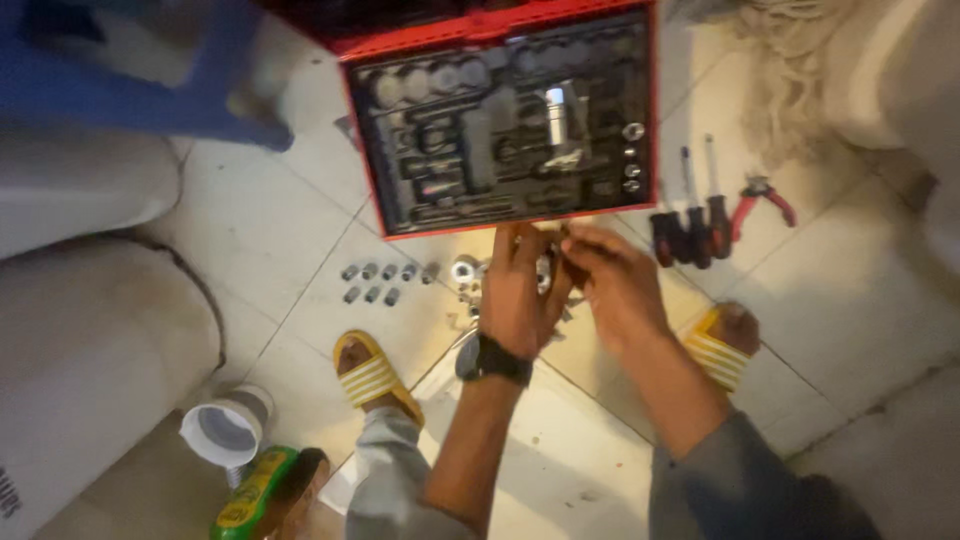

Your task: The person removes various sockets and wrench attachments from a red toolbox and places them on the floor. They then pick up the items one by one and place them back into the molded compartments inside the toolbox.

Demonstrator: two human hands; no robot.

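My left hand (pixel 522 292) and my right hand (pixel 612 282) meet over the tiled floor just in front of an open red tool case (pixel 505 120) with a dark insert of sockets and bits. Both hands pinch small metal parts between them; the blur hides exactly what they are. Under and beside my left hand lies a cluster of loose shiny sockets (pixel 466 272). A black watch (pixel 492 360) is on my left wrist. My feet wear yellow striped sandals (pixel 372 378).
Two rows of small sockets (pixel 382 282) lie on the tiles to the left. Screwdrivers (pixel 695 225) and red-handled pliers (pixel 762 198) lie to the right. A blue stool (pixel 150 70), large white pipes (pixel 90 340), a white cup (pixel 225 430) and a green can (pixel 255 492) stand at the left.
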